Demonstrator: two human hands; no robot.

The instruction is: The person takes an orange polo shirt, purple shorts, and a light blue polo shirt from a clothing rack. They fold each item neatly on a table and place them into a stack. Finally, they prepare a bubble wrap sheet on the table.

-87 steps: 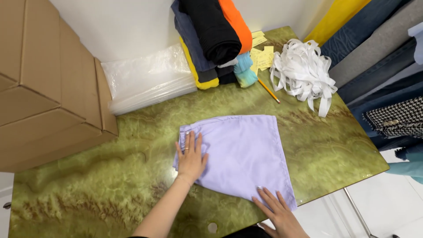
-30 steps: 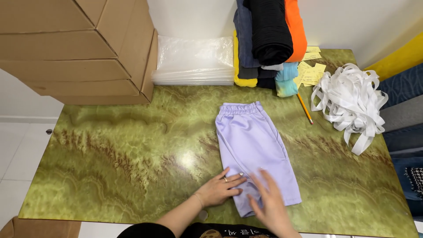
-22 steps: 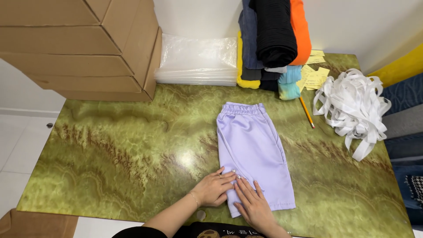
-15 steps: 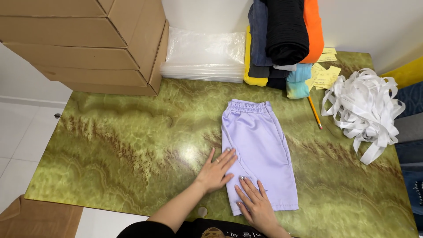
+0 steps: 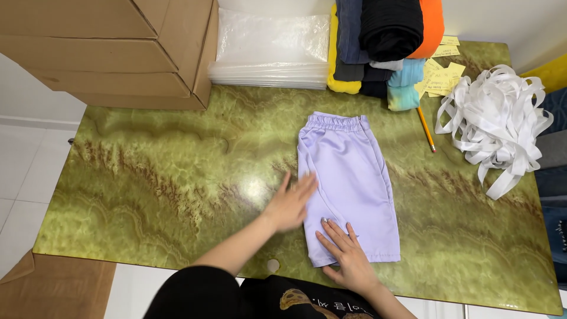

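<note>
The right hand [image 5: 348, 260] lay flat and open, pinning the shorts [image 5: 349, 183] to the table [image 5: 147, 177]. The left hand [image 5: 290, 204], also open, pressed their edge just beside it, flattening the fabric.

Brown cardboard boxes [image 5: 112, 50] far-left, clear plastic bags [image 5: 271, 50] beside them, yellow paper tags [image 5: 440, 74] far-right.

The left hand [image 5: 289, 204] is motion-blurred, and the stacked cardboard boxes [image 5: 106, 50] run off the top edge.
</note>
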